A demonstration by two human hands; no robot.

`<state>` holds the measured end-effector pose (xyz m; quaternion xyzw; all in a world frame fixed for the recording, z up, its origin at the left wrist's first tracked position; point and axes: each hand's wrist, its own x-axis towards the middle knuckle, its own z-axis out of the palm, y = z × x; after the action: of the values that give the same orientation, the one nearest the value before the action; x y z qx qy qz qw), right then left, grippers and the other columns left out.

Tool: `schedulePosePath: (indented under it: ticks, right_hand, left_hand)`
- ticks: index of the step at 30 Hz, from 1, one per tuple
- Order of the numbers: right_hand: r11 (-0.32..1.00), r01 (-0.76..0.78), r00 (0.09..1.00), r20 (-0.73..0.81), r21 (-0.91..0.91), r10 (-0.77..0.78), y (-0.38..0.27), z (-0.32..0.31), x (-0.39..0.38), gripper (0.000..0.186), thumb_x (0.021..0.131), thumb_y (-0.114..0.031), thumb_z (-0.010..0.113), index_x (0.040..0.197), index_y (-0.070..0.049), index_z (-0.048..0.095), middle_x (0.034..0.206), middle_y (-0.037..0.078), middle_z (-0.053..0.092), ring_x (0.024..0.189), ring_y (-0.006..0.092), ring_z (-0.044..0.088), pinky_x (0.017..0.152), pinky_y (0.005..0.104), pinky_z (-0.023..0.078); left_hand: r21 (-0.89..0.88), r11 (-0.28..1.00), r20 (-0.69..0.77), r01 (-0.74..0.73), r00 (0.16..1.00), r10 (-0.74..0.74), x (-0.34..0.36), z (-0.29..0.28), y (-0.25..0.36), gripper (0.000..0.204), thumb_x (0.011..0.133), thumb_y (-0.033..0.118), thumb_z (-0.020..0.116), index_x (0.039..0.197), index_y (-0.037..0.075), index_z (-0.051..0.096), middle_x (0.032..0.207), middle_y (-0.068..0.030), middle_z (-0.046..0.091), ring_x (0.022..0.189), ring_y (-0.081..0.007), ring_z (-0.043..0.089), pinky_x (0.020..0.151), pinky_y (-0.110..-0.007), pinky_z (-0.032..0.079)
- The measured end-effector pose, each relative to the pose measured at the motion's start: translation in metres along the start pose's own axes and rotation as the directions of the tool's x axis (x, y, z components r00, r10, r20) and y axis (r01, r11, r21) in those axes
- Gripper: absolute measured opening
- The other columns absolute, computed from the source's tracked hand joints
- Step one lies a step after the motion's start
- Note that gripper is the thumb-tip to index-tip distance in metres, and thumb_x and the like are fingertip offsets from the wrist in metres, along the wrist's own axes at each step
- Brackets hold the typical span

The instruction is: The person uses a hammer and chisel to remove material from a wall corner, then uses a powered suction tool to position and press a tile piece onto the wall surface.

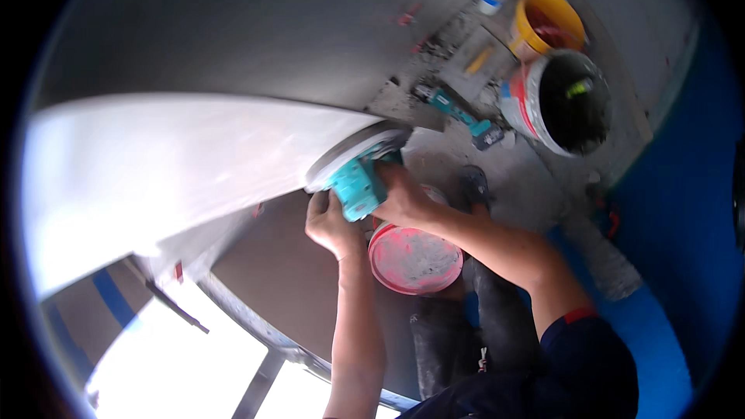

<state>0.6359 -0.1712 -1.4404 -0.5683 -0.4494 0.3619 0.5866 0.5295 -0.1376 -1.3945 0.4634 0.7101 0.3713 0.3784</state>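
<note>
2 bare hands work at the centre of the head view, both closed on 1 teal power tool (358,185) that is pressed against the lower right end of a large white panel (171,163). The left hand (332,221) grips the tool's body from below, at 7 o'clock of the tool, fingers wrapped around it. The right hand (403,195) clasps the tool from 3 o'clock, its forearm running down toward the lower right. A pale round disc (353,151) sits at the tool's head, flat against the panel edge; whether it spins cannot be told.

Directly below the hands, at 5 o'clock of the tool, stands a small red-stained bucket (414,258) holding pale paste, close to the person's dark trousers (458,326). At 1 o'clock, well apart, a white bucket with a dark inside (563,101) stands just beside a yellow bucket (547,23). Between these buckets and the hands, a second teal tool (458,112) lies on the grey floor (233,31) among scattered debris. A blue surface (675,209) fills the right side, at 3 o'clock. Bright window light shows at 7 o'clock, crossed by dark frame bars (260,388).
</note>
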Motion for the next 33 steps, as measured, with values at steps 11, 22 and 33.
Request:
schedulePosePath:
  ticks: [11,22,33]
  right_hand:
    - [0.931,-0.34,0.94,-0.024,-0.131,0.34,0.002,0.009,-0.021,0.031,0.075,-0.014,0.076,0.1,-0.001,0.063,0.089,0.013,0.069,0.081,0.0225,0.065,0.074,0.0369,0.051]
    - [0.89,-0.441,0.898,-0.06,-0.117,0.437,0.006,0.006,-0.015,0.034,0.07,-0.012,0.075,0.098,0.0,0.061,0.086,0.006,0.065,0.08,0.0178,0.06,0.077,0.0357,0.05]
    - [0.924,-0.365,0.931,-0.053,-0.117,0.361,-0.019,0.017,-0.019,0.036,0.075,-0.017,0.077,0.103,0.0,0.062,0.093,0.019,0.069,0.088,0.0277,0.068,0.076,0.0382,0.052]
  left_hand:
    - [0.128,0.989,0.241,0.075,0.965,-0.104,-0.067,-0.134,0.002,0.028,0.093,0.013,0.065,0.116,-0.002,0.067,0.109,-0.0111,0.071,0.1,-0.0149,0.065,0.091,-0.027,0.049]
    - [0.277,0.912,0.249,0.304,0.894,-0.373,-0.166,-0.274,-0.12,0.03,0.088,0.019,0.065,0.11,-0.002,0.069,0.099,-0.0148,0.072,0.095,-0.0185,0.067,0.087,-0.031,0.05]
    - [0.252,0.954,0.28,-0.162,0.956,0.088,0.005,-0.038,-0.018,0.037,0.083,0.016,0.067,0.113,-0.005,0.061,0.098,-0.0236,0.07,0.095,-0.0361,0.068,0.083,-0.042,0.052]
